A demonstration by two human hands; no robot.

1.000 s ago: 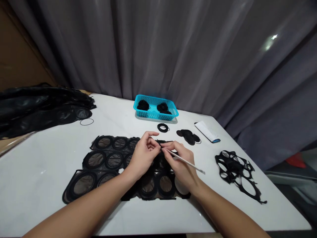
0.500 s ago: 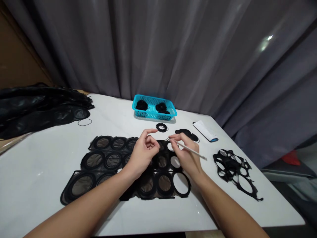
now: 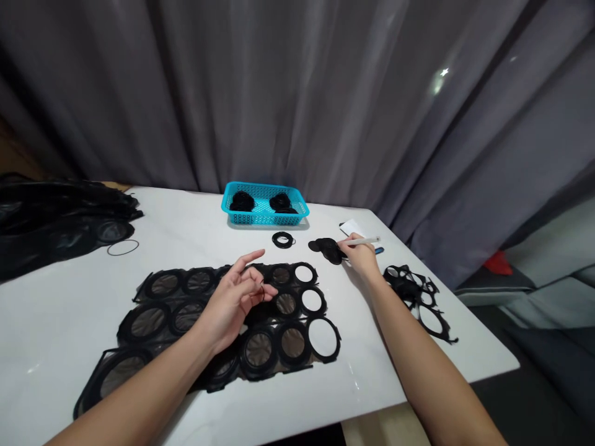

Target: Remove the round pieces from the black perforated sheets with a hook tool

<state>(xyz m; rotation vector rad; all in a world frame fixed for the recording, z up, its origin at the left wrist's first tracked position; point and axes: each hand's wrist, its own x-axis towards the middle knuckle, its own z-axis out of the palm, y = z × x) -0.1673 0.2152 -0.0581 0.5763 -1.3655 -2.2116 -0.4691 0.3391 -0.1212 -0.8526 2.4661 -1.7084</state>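
A black sheet (image 3: 274,334) with rows of round rings and openings lies on the white table. Over its middle is my left hand (image 3: 239,297), index finger stretched out, the other fingers curled round a thin dark ring. My right hand (image 3: 360,254) holds a slim white stick (image 3: 365,241) at the pile of black discs (image 3: 331,250), right of the sheet's back edge. A small stack of thin black rings (image 3: 283,240) sits behind the sheet.
A blue basket (image 3: 267,218) with black bundles stands at the back. Black sheeting (image 3: 60,217) lies at the left, beside a loose thin ring (image 3: 123,248). Black cut-out scrap (image 3: 430,319) lies at the right, and a white packet (image 3: 352,227) behind my right hand.
My right hand has moved from the sheet's back right corner to the pile of discs with the stick. My left hand has drawn back a little, and the view has turned right.
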